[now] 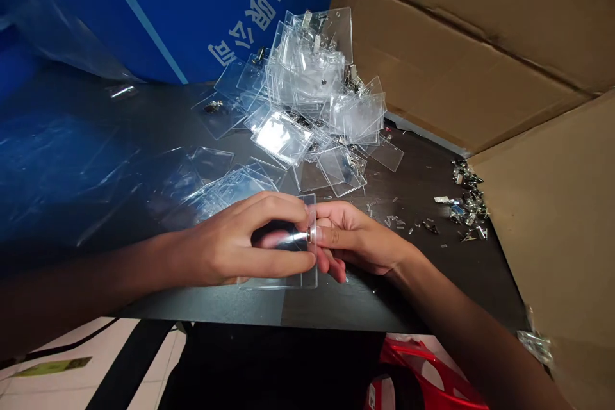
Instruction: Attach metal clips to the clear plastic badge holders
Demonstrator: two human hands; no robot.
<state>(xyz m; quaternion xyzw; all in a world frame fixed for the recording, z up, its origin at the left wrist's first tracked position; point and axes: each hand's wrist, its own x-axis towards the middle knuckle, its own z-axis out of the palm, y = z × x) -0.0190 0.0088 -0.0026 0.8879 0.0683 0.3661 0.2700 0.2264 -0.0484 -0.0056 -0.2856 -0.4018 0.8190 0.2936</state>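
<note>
Two hands point(225, 240) point(362, 237), one clear badge holder point(310, 214) between

A pile of badge holders point(312, 96) sits on the desk point(331, 307), with loose clips point(468, 205) to its right beside a cardboard flap point(542, 237), a plastic sheet point(62, 160) to its left and a banner point(192, 6) behind; before it, a holder point(310, 208) stands between the left hand point(230, 240) and right hand point(360, 237)

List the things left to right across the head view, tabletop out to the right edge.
Blue plastic sheet → pile of clear badge holders → metal clips → cardboard flap
</note>
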